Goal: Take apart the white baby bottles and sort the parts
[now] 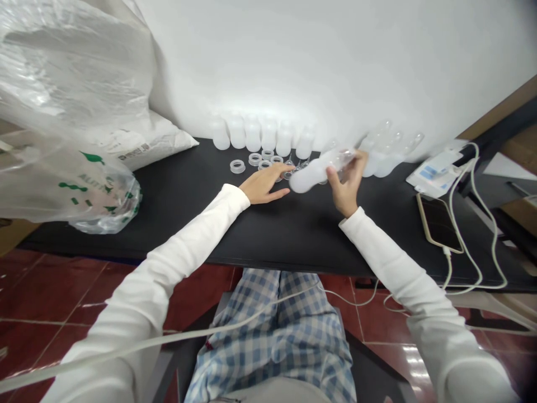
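While up off the black tabletop point(176, 224) at 12 o'clock, a frosted plastic bottle point(312, 173) wrapped in the curled fingers of the right hand point(346, 187), the left hand point(264, 186) open, flat and empty just beside it, translucent plastic rings point(254, 159) loose at 11 o'clock.

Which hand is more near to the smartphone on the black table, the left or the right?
Right. The right hand holds a white plastic bottle and is on the left of the smartphone in the view, with a gap. The left hand is farther away, beyond the bottle.
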A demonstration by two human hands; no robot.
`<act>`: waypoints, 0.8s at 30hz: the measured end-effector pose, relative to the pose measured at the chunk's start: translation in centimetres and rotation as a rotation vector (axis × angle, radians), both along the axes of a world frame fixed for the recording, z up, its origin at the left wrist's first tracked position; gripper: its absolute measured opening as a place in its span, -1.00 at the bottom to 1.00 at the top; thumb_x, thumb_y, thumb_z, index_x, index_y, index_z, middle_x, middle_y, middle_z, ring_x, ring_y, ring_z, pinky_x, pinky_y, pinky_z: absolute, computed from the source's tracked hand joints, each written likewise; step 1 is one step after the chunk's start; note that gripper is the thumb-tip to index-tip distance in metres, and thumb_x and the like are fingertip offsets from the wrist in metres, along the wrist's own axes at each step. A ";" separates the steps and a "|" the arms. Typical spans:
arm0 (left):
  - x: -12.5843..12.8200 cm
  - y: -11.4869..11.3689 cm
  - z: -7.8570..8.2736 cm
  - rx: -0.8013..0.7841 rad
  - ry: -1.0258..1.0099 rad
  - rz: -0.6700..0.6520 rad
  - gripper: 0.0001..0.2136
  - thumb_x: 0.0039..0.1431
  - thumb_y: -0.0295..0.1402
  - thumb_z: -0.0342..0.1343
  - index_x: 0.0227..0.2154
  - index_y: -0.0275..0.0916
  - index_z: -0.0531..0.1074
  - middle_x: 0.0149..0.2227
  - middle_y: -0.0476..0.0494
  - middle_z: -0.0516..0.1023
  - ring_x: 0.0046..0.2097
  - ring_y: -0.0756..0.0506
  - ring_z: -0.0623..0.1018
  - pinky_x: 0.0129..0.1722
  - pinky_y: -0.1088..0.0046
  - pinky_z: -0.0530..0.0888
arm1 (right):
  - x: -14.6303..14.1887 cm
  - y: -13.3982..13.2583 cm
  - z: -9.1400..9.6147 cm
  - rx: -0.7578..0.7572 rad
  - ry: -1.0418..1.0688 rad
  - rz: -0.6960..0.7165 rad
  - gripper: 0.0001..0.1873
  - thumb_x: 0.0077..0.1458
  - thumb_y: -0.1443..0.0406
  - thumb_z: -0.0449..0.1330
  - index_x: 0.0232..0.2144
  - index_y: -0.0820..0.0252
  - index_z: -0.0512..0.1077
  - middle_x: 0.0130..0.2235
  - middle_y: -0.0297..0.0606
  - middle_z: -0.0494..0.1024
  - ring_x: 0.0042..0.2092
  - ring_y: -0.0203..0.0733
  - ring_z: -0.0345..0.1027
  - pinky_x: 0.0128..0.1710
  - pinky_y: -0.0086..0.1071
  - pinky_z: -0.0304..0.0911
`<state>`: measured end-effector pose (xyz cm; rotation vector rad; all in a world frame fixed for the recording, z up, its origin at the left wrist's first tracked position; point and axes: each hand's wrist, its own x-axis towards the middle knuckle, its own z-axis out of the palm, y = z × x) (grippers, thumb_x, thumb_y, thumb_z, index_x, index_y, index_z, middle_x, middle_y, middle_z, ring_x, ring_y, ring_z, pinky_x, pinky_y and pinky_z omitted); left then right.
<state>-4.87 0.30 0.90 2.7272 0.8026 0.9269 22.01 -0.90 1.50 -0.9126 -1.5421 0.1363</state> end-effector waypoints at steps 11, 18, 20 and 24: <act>-0.5 0.5 0.1 0.080 -0.039 0.429 -0.68 0.40 -0.29 -0.06 0.09 -0.33 0.38 0.08 -0.41 0.51 0.03 -0.25 0.60 0.09 0.16 0.49 | 9.7 3.0 2.4 0.461 -0.104 -0.590 -0.41 0.29 -0.04 -0.09 0.12 0.31 0.06 0.01 0.10 0.21 0.11 0.13 0.25 0.17 0.13 0.15; -0.4 0.6 0.5 0.020 0.028 0.664 -0.73 0.37 -0.39 -0.06 0.04 -0.31 0.39 0.07 -0.43 0.49 0.09 -0.33 0.54 0.11 0.09 0.45 | 14.1 5.1 0.0 0.094 -0.067 -1.060 -0.55 0.05 0.36 0.03 0.02 0.26 0.11 0.01 0.19 0.21 0.12 0.19 0.20 0.12 0.10 0.10; -0.2 0.2 0.9 -0.021 0.052 0.735 -0.70 0.33 -0.46 -0.07 0.06 -0.33 0.38 0.09 -0.46 0.47 0.12 -0.37 0.51 0.11 0.06 0.43 | 14.1 5.3 -0.4 0.025 -0.038 -1.100 -0.57 -0.02 0.41 0.06 -0.04 0.22 0.14 -0.02 0.16 0.23 0.07 0.16 0.23 0.10 0.06 0.14; 0.2 -0.4 1.3 -0.075 0.091 0.905 -0.62 0.25 -0.51 -0.06 0.11 -0.39 0.36 0.14 -0.55 0.42 0.18 -0.45 0.45 0.14 -0.02 0.38 | 14.4 5.6 -0.8 0.025 -0.067 -1.013 -0.47 -0.09 0.45 0.09 0.00 0.33 0.17 0.01 0.22 0.25 0.10 0.15 0.19 0.19 0.01 0.09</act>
